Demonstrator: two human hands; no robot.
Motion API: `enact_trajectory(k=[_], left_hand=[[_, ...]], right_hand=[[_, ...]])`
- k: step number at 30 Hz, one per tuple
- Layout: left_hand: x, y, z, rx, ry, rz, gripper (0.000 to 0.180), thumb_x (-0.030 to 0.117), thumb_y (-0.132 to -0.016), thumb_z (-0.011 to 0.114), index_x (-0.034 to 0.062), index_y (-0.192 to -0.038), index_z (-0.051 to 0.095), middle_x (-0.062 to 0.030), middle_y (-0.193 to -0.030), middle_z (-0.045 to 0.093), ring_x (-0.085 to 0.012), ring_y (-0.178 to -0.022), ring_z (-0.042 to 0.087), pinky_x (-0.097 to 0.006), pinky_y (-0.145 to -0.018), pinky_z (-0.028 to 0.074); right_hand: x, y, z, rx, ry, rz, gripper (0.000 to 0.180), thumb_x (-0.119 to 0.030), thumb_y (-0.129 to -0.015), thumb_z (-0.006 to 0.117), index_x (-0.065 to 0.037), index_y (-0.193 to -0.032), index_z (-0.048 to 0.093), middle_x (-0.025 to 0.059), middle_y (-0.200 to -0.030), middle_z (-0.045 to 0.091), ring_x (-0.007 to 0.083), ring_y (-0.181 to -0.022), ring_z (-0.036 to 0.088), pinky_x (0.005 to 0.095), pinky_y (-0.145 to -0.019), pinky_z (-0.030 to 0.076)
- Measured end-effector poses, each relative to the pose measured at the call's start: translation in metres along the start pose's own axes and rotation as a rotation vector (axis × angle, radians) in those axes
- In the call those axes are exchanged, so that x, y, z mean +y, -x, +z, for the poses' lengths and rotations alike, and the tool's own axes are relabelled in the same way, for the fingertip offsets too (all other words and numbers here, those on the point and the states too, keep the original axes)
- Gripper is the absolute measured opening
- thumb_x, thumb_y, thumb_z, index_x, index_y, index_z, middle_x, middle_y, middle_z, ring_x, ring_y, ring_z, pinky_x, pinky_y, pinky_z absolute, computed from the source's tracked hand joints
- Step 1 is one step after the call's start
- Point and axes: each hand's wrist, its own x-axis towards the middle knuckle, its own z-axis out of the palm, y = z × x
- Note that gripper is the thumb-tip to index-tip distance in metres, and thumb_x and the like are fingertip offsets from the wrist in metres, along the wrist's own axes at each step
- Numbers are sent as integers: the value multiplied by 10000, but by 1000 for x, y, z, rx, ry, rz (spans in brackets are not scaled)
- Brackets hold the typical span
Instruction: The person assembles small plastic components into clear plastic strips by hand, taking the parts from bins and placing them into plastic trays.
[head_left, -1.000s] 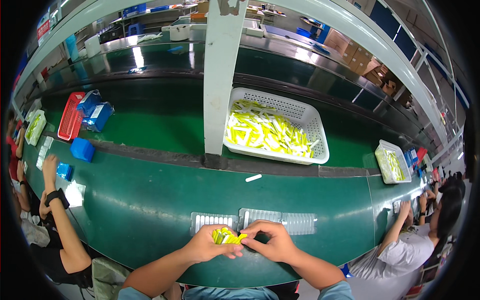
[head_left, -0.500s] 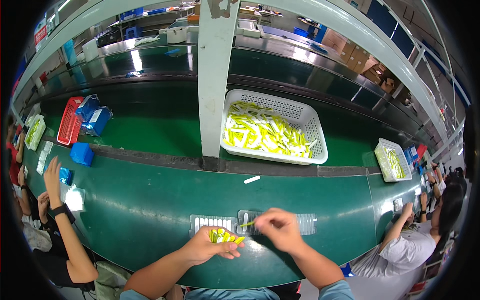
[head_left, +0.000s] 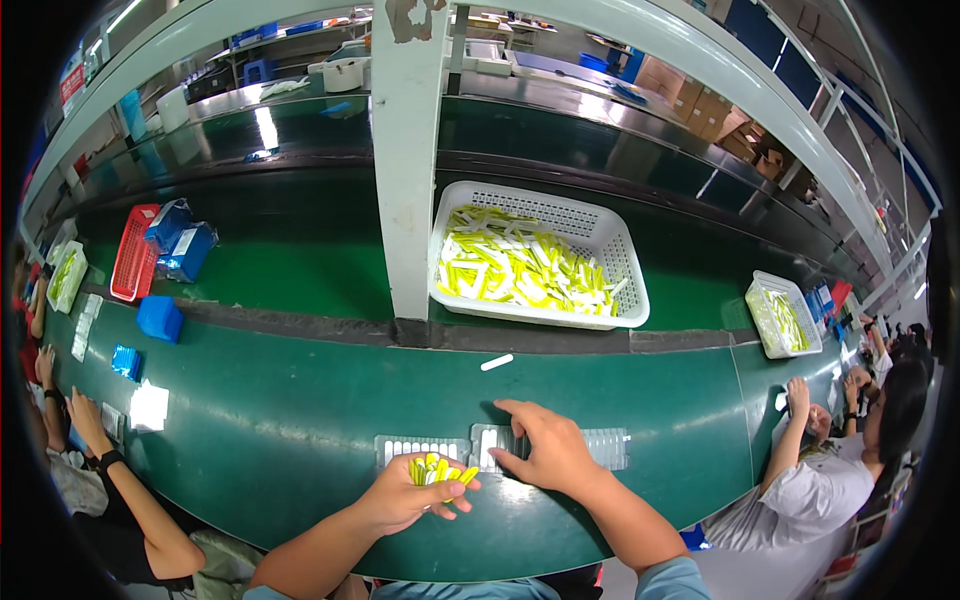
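At the near edge of the green bench [head_left: 300, 450], the left hand [head_left: 405, 500] is curled around a bunch of small yellow sticks [head_left: 436, 470], too tightly packed to count, just in front of the left of two clear trays [head_left: 420, 449] lying side by side. The right hand [head_left: 545, 455] lies spread, fingers pressed flat on the right tray [head_left: 605, 447]. Farther back, one white basket [head_left: 610, 260] of yellow and white sticks stands beside a pillar [head_left: 408, 170], with one loose white stick [head_left: 497, 362] before it.

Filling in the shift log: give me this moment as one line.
left hand: holds bunch of yellow sticks | right hand: flat on clear slotted tray | surface: green bench
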Motion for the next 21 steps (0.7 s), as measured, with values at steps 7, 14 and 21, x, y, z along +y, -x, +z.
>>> enact_trajectory(k=[7,14,21], left_hand=[[-8,-1,0,-30,-24,-21,325,45,-916,709,-40,-1210,599,-200,-1135,699,-235,-877,731,-315,-697,614],[-6,0,1,-5,-68,-46,311,40,-913,713,-65,-1189,617,-205,-1122,700,-241,-869,731,-317,-698,619],[-10,1,4,-23,15,-51,257,13,-907,702,-48,-1144,625,-237,-1106,688,-250,-817,725,-309,-633,605]], right_hand=[[-16,23,-1,-218,-546,83,212,-99,-810,818,-56,-1000,735,3,-717,641,71,-604,558,255,-535,426],[28,20,-14,-142,-1065,400,48,-28,-894,722,-2,-932,733,35,-787,723,30,-653,622,197,-556,467],[13,8,-7,-95,-6,-51,246,-178,-821,740,-60,-1034,707,53,-667,608,267,-700,613,406,-740,498]])
